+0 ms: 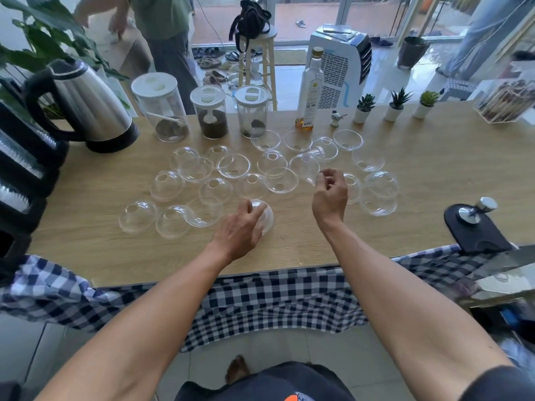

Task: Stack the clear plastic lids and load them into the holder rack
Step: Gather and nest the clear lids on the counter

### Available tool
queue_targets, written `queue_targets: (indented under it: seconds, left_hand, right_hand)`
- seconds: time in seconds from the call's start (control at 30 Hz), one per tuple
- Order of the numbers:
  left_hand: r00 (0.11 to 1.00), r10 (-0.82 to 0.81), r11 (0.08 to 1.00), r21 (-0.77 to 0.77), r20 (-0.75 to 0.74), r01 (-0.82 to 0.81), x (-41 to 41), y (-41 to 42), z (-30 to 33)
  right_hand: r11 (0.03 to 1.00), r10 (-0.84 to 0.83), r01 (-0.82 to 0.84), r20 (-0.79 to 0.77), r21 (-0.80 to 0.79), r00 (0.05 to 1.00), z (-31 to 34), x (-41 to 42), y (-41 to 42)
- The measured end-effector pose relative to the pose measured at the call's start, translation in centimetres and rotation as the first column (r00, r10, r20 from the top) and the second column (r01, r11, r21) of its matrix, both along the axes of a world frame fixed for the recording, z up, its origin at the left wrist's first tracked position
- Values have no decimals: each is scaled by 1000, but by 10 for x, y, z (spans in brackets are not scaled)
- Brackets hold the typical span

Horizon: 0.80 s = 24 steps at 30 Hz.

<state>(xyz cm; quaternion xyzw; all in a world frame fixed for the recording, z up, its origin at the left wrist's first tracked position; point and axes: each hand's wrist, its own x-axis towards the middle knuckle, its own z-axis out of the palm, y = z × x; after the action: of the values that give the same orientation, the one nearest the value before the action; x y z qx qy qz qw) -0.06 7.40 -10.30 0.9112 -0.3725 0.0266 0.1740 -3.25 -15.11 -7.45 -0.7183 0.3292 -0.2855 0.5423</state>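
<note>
Several clear dome lids [280, 180] lie scattered across the middle of the wooden counter [419, 198], some dome up, some upside down. My left hand [241, 227] rests on top of one lid [266, 217] near the counter's front, its fingers curled over the dome. My right hand [330, 195] pinches the rim of another clear lid [307, 167], which is tilted and lifted off the counter. The black holder rack [20, 175] stands at the far left edge, with stacked lids showing in its slots.
A steel kettle [86, 108] and three clear jars [208, 114] stand at the back left, a bottle [309, 91] and small potted plants [396, 104] at the back. A black tamper mat [474, 230] sits front right. A checked cloth [275, 296] hangs off the front edge.
</note>
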Motion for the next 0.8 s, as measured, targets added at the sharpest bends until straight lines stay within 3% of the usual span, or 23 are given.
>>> queue_targets:
  seconds: [0.03, 0.1, 0.2, 0.33, 0.47, 0.8]
  left_hand:
    - [996, 76, 993, -85, -44, -79, -3, 2, 0]
    - [952, 254, 929, -229, -170, -289, -9, 3, 3]
    - [817, 434, 768, -319, -379, -555, -16, 5, 3]
    - [677, 442, 615, -350, -589, -706, -28, 3, -5]
    - [590, 388, 529, -353, -708, -772, -37, -4, -4]
    - [550, 340, 596, -279, -763, -754, -26, -11, -6]
  right_hand:
    - [984, 10, -19, 51, 177, 999, 5, 2, 2]
    - [857, 78, -128, 120, 499, 990, 12, 3, 8]
    - [638, 297, -324, 166, 699, 940, 7, 1, 17]
    - [596, 526, -450, 99, 665, 845, -9, -7, 29]
    - [652, 565, -443, -4, 615, 825, -26, -11, 35]
    - [816, 480, -343, -215, 466, 850, -37, -10, 47]
